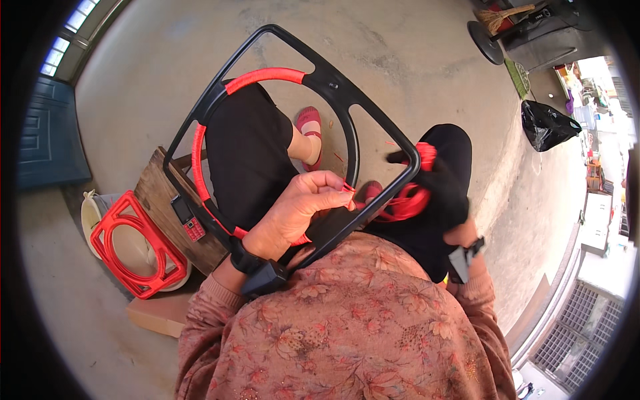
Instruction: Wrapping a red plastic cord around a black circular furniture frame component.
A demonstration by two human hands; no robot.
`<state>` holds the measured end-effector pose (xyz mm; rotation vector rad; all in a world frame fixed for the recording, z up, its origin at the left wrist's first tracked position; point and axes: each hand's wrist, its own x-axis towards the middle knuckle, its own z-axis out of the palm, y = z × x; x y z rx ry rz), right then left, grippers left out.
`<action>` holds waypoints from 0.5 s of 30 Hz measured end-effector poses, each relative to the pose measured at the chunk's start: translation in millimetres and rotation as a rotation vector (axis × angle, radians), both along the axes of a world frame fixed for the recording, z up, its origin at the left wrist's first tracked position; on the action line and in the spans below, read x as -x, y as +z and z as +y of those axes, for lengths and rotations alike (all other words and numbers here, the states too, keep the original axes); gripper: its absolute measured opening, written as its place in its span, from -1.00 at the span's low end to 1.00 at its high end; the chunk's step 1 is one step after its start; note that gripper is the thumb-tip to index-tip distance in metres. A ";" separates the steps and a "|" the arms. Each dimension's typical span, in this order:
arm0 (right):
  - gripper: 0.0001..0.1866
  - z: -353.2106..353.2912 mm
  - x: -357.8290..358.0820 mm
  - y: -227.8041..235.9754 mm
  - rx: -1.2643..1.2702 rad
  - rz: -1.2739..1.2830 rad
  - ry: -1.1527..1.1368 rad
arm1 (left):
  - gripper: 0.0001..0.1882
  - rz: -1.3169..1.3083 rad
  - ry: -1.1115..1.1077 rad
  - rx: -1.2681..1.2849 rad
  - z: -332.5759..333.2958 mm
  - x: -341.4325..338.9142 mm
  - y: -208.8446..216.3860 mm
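Observation:
A black square frame (339, 95) with a round inner ring leans across my lap. Glossy red cord (267, 75) is wound tightly around several stretches of the ring; other stretches are bare black. My left hand (303, 203) is bare and reaches over the ring. Its thumb and forefinger pinch a bit of red cord at the ring's right lower side. To the right of the frame, my right hand (443, 185) wears a black glove and is smeared by motion against my dark trousers. It grips a looped bundle of red cord (408, 203); its fingers show poorly.
On my left, a red plastic frame (141, 243) leans on a pale bucket (90, 217). A red-and-black keypad phone (190, 220) lies on a wooden board (150, 183), near a cardboard box (157, 313). A black plastic bag (547, 127) sits on the floor at the far right.

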<state>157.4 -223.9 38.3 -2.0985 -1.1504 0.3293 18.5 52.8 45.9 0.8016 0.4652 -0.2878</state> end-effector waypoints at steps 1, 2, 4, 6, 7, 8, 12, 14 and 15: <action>-0.55 -26.7 10.2 -34.9 0.124 0.151 0.037 | -0.92 -0.002 -0.003 0.002 0.8 0.0 0.5; -0.40 -94.1 -13.6 -128.4 0.323 0.488 -0.003 | -0.91 -0.010 -0.028 0.009 -0.7 -3.9 2.1; -0.63 -27.6 24.7 -128.7 0.146 0.490 -0.142 | -0.89 -0.006 -0.026 0.009 -0.3 -5.3 1.7; -0.68 18.0 5.9 -64.1 0.006 0.069 0.157 | -0.85 0.023 0.026 0.147 0.3 -4.1 4.9; -0.72 37.6 -1.7 -32.8 -0.144 -0.351 0.440 | -0.85 0.023 0.038 0.149 0.7 -3.6 4.8; -0.72 54.3 4.0 -14.8 -0.142 -0.349 0.446 | -0.83 0.022 0.030 0.096 0.5 -4.0 3.1; -0.73 76.2 8.7 -4.7 -0.048 1.080 -0.062 | -0.80 0.034 0.008 -0.091 0.5 -5.2 -3.3; -0.71 68.9 4.8 -13.4 0.020 1.014 -0.031 | -0.81 0.018 0.036 -0.108 -0.4 -7.1 -1.1; -0.69 64.4 5.1 -15.9 -0.082 1.085 -0.168 | -0.82 0.005 0.066 -0.128 -0.7 -8.1 0.6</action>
